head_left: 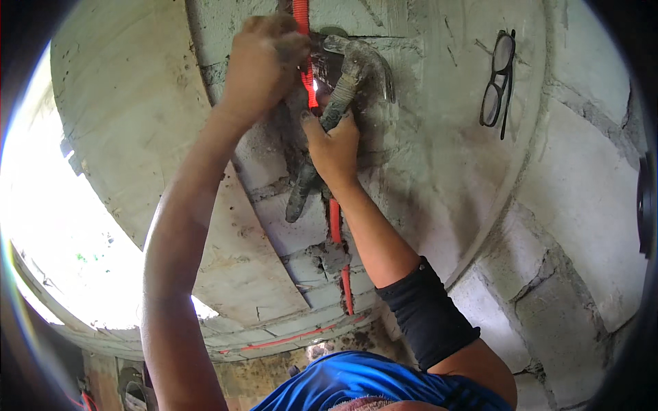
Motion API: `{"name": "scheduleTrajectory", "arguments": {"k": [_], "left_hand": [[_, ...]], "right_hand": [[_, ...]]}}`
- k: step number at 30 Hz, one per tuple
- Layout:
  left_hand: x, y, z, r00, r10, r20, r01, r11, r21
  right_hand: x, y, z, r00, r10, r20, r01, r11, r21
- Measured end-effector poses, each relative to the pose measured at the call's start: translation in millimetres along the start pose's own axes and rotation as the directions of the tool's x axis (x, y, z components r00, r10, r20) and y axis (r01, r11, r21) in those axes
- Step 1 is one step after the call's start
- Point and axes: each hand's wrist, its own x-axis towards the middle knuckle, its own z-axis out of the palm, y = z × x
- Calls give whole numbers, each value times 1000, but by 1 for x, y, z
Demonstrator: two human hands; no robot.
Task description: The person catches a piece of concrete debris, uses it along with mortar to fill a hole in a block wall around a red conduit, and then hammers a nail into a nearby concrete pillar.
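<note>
An orange-red corrugated conduit runs down a broken channel in the block wall. My left hand is closed at its upper part, the fingertips crossing over the conduit and hiding a short stretch. Just below, my right hand is wrapped round the dark, dirty handle of a claw hammer, the thumb beside the conduit's lower end. The hammer slants, its metal head up and to the right, the handle end down to the left. Some right fingers are hidden. Bright light shows beside the conduit between my hands.
A large plywood sheet covers the wall on the left, beside a bright opening. Black-framed eyeglasses are at the upper right. More conduit shows in the channel lower down. Rough grey blocks fill the right side.
</note>
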Motion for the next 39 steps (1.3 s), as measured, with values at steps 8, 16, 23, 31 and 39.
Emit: {"name": "scheduleTrajectory", "arguments": {"k": [8, 16, 23, 31, 39], "left_hand": [[30, -4, -11, 917, -341, 207, 397, 725, -563], [24, -5, 15, 989, -63, -135, 33, 977, -210], [3, 56, 55, 771, -529, -355, 488, 849, -205], [1, 46, 68, 732, -375, -570, 374, 919, -124], [8, 50, 61, 792, -438, -426, 453, 889, -72]], "right_hand": [[0, 0, 0, 1000, -13, -11, 13, 1000, 5], [-2, -6, 1, 1000, -10, -8, 11, 999, 33], [0, -7, 6, 999, -30, -40, 29, 999, -20], [-4, -13, 3, 998, -52, -18, 51, 997, -53], [-1, -9, 5, 999, -20, -39, 19, 1000, -3]]}}
